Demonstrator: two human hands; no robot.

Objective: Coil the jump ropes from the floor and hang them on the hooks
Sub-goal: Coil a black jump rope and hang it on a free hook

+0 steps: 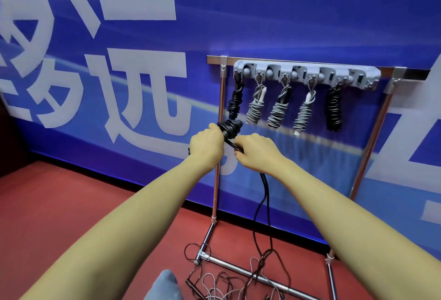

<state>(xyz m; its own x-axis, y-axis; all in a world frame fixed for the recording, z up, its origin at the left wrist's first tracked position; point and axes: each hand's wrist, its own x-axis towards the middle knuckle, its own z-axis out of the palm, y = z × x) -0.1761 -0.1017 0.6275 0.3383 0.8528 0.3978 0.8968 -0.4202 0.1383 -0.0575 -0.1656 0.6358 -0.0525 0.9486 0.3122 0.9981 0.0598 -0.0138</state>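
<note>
Left hand [207, 145] clenched round black jump rope [230, 128], bundle's long axis pointing up-right toward hook rail [306, 73]; right hand [256, 150] just right of bundle, fingers pinching the cord, slack hanging below rail to floor [71, 204]; left hand nearer bare left-end hook; handles hidden inside wraps, floor ropes [226, 283] tangled, count unclear

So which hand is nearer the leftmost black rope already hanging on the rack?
Left. The left hand grips a black bundle just under that hanging rope; the right hand sits lower and farther right.
</note>
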